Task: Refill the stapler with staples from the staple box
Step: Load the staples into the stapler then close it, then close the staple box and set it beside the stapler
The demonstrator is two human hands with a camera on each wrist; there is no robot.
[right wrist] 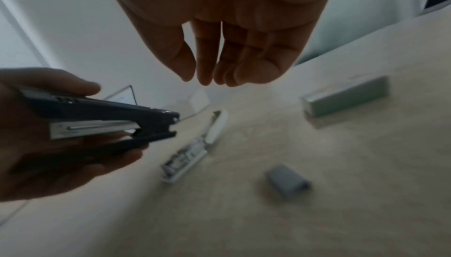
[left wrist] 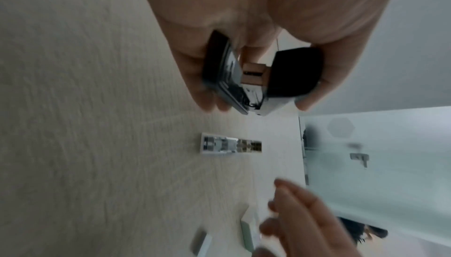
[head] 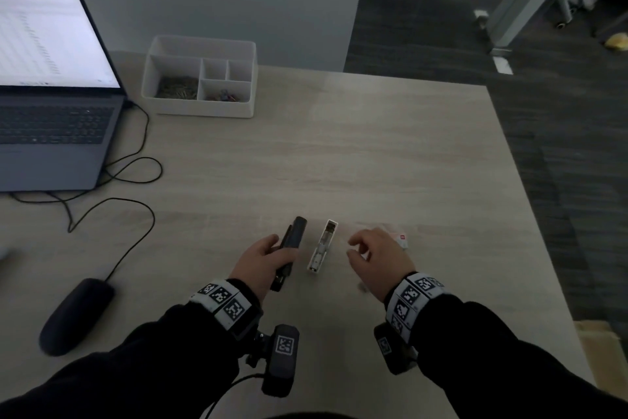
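the left hand grips a black stapler, fingers and thumb curled round its body and holding it off the table; the left wrist view alone shows the stapler from its end, its two black halves parted with a metal channel between them. the right hand hovers just above the table holding nothing, its fingers loosely curled downward and close together, as the right wrist view shows from below. between the two hands lies a white staple box, open on top, with metal showing inside. the right wrist view shows what the head view mostly hides behind the right hand: a pale green box sleeve lying beyond the fingers and a small grey strip of staples lying loose on the wood, nearer the wrist. the table is light wood grain. toward its far left stand an open laptop, a white desk organiser with clips in its compartments, black cables and a dark mouse. dark carpet lies beyond the table's right edge.
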